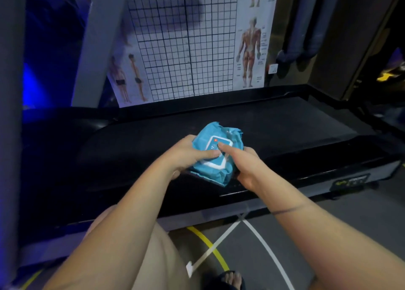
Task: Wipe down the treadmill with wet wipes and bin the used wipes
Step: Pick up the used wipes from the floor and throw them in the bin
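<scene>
Gripping wipe pack (217, 169) over treadmill (285, 136).
Left hand (190, 154) and right hand (245, 165) both clamp it; flap could tear, wipes may clump out.

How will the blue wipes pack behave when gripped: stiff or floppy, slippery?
Probably floppy: the pack looks crumpled between the left hand and right hand. Its film shows some sheen, so maybe slippery. Soft and lumpy, it should not roll.
</scene>
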A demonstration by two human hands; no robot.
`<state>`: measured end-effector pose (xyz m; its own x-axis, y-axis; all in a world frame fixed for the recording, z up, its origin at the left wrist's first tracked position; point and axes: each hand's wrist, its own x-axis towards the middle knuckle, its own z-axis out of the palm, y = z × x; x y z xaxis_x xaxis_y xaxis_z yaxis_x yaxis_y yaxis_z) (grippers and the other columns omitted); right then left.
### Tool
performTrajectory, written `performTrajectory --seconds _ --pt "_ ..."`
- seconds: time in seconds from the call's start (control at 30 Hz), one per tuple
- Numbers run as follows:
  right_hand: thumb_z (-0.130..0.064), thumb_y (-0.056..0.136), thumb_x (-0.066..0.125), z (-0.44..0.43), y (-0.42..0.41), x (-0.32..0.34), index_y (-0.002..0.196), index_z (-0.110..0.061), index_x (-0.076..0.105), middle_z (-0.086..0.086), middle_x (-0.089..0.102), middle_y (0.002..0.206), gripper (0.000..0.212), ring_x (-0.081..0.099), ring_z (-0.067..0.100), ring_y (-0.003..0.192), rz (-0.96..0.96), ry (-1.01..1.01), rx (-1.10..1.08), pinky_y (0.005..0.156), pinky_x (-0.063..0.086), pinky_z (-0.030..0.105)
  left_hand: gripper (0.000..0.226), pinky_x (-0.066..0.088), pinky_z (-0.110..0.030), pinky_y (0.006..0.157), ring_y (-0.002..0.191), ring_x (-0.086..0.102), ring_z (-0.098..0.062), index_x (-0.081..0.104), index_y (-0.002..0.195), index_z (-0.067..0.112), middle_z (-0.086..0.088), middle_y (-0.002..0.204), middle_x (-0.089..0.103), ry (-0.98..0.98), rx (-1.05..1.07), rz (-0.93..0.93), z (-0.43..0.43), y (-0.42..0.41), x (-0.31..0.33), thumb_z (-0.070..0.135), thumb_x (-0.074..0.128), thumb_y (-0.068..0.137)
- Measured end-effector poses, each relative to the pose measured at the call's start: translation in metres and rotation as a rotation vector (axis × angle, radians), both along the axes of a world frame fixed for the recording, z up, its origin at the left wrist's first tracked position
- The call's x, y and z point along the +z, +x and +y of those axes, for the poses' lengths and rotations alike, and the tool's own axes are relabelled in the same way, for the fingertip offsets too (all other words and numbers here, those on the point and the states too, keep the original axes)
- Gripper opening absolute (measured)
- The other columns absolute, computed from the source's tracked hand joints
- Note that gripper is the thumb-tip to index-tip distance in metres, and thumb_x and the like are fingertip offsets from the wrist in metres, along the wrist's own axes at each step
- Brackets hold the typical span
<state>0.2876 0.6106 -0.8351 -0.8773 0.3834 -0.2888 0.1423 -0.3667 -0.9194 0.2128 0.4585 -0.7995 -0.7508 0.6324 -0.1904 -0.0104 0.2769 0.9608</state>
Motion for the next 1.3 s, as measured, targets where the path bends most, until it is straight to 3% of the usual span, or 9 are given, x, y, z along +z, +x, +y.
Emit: performTrajectory --seconds 0.07,0.23,0.4,0.6,0.73,0.9,1.07,1.2,1.3 --pt "-0.017 0.092 0.072 -0.002 0.001 -0.003 0.117 -0.01 0.07 0.01 0.078 0.102 0.026 0.076 0.028 0.093 0.003 -0.023 -0.01 0.087 0.06 0.047 0.027 0.061 -0.028 0.062 0.08 0.079 -0.016 0.069 0.109 0.02 0.0 0.092 0.082 -0.077 0.008 -0.038 -0.001 -0.011 0.0 0.023 0.086 0.089" --pt "-0.016 0.09 0.075 0.006 -0.003 -0.001 0.117 -0.01 0.069 0.01 0.077 0.103 0.028 0.075 0.03 0.095 0.012 -0.058 -0.031 0.089 0.059 0.053 0.046 0.064 -0.041 0.085 0.095 0.078 -0.024 0.069 0.127 0.007 -0.009 0.107 0.081 -0.07 0.061 -0.176 0.002 -0.033 -0.017 0.028 0.085 0.088" --pt "-0.009 0.084 0.079 0.039 -0.008 -0.027 0.116 -0.013 0.064 0.009 0.077 0.102 0.035 0.076 0.027 0.089 -0.095 0.098 -0.102 0.081 0.062 0.049 0.044 0.064 -0.036 0.07 0.085 0.077 -0.021 0.07 0.122 0.011 -0.012 0.109 0.078 -0.089 0.071 -0.292 0.006 -0.058 -0.041 0.048 0.068 0.099" --pt "-0.008 0.081 0.081 0.084 -0.033 -0.08 0.117 -0.016 0.061 0.006 0.075 0.107 0.042 0.075 0.024 0.091 -0.189 0.174 -0.12 0.083 0.061 0.046 0.026 0.058 -0.025 0.064 0.071 0.073 -0.015 0.074 0.113 0.01 -0.008 0.092 0.078 -0.117 0.099 -0.263 0.027 -0.095 -0.09 0.031 0.06 0.108" --pt "-0.008 0.078 0.085 0.092 -0.051 -0.111 0.113 -0.019 0.062 0.002 0.075 0.105 0.043 0.074 0.02 0.092 -0.226 0.271 0.038 0.087 0.06 0.043 0.02 0.053 -0.022 0.059 0.064 0.067 -0.014 0.075 0.109 0.009 -0.01 0.086 0.075 -0.248 0.029 -0.204 0.032 -0.107 -0.126 0.017 0.058 0.108" --pt "-0.007 0.078 0.083 0.076 -0.085 -0.115 0.113 -0.021 0.06 -0.001 0.074 0.104 0.044 0.073 0.015 0.094 -0.17 0.39 0.292 0.085 0.06 0.038 0.023 0.058 -0.026 0.068 0.073 0.072 -0.017 0.075 0.113 0.013 -0.011 0.103 0.08 -0.379 -0.184 -0.449 -0.019 -0.095 -0.151 0.01 0.052 0.109" --pt "-0.02 0.074 0.084 -0.001 -0.09 -0.121 0.104 -0.029 0.06 -0.009 0.071 0.096 0.039 0.07 0.011 0.09 -0.218 0.576 0.614 0.076 0.056 0.031 0.028 0.054 -0.023 0.063 0.064 0.07 -0.012 0.075 0.104 0.014 -0.007 0.089 0.078 -0.646 -0.085 -0.541 -0.105 -0.053 -0.19 0.002 0.05 0.105" --pt "-0.033 0.074 0.077 -0.074 -0.071 -0.135 0.106 -0.032 0.053 -0.009 0.068 0.096 0.04 0.067 0.016 0.088 -0.246 0.785 0.714 0.08 0.057 0.038 0.026 0.045 -0.019 0.055 0.055 0.065 -0.003 0.073 0.11 0.01 -0.009 0.087 0.075 -0.762 0.202 -0.254 -0.181 0.012 -0.248 -0.003 0.054 0.099" --pt "-0.031 0.078 0.079 -0.098 -0.048 -0.146 0.11 -0.029 0.052 -0.008 0.067 0.099 0.042 0.066 0.014 0.09 -0.237 0.832 0.747 0.082 0.055 0.036 0.037 0.048 -0.025 0.075 0.099 0.074 -0.024 0.069 0.128 0.014 -0.012 0.112 0.075 -0.942 0.195 -0.051 -0.219 0.06 -0.305 0.012 0.068 0.091"
